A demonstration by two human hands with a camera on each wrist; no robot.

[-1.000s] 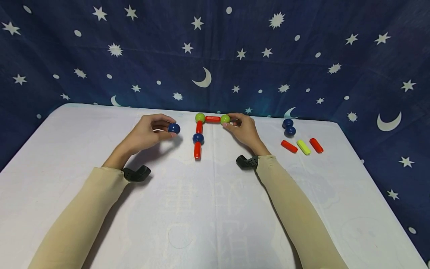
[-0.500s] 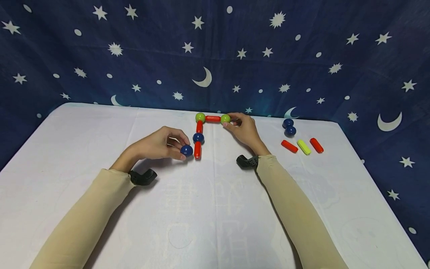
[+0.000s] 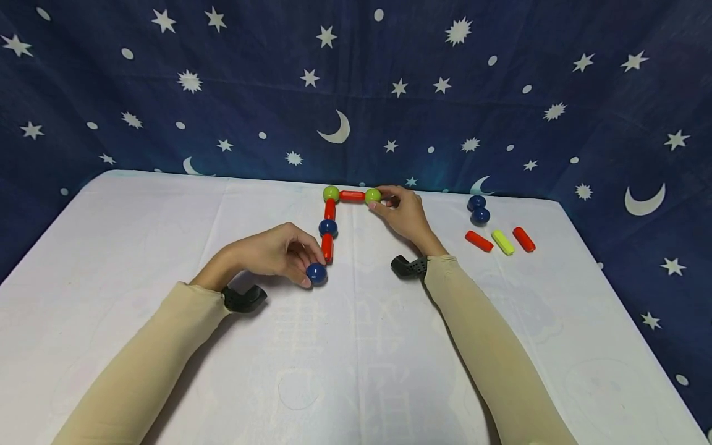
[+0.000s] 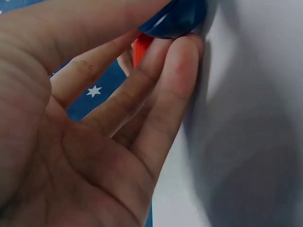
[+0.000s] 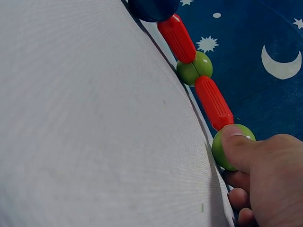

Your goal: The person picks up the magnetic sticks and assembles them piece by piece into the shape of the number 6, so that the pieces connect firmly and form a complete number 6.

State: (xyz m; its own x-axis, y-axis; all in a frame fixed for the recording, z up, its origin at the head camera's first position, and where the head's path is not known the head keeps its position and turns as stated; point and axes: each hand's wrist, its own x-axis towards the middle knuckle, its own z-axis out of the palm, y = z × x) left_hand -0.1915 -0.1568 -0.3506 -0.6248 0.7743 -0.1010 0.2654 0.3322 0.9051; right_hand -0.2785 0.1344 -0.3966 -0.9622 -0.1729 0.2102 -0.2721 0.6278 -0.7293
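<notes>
Between thumb and fingers my left hand (image 3: 278,252) pinches a blue ball (image 3: 316,274) just below the near end of a red rod (image 3: 327,248). Whether ball and rod touch I cannot tell. That rod joins a second blue ball (image 3: 328,228), from which another red rod (image 3: 330,209) runs up to a green ball (image 3: 330,194). A red rod (image 5: 214,103) leads right from there to another green ball (image 5: 239,137). My right hand (image 3: 404,213) pinches this last ball. In the left wrist view the held blue ball (image 4: 177,19) is cut off at the top.
At the right lie two more blue balls (image 3: 480,216), touching each other. In front of them are a red rod (image 3: 479,241), a yellow-green rod (image 3: 503,243) and another red rod (image 3: 524,240). A dark star-patterned curtain (image 3: 356,93) hangs behind the white table (image 3: 356,371).
My left hand has carried its blue ball toward the near side and right, from left of the chain to its near end. The right hand has stayed at the green ball.
</notes>
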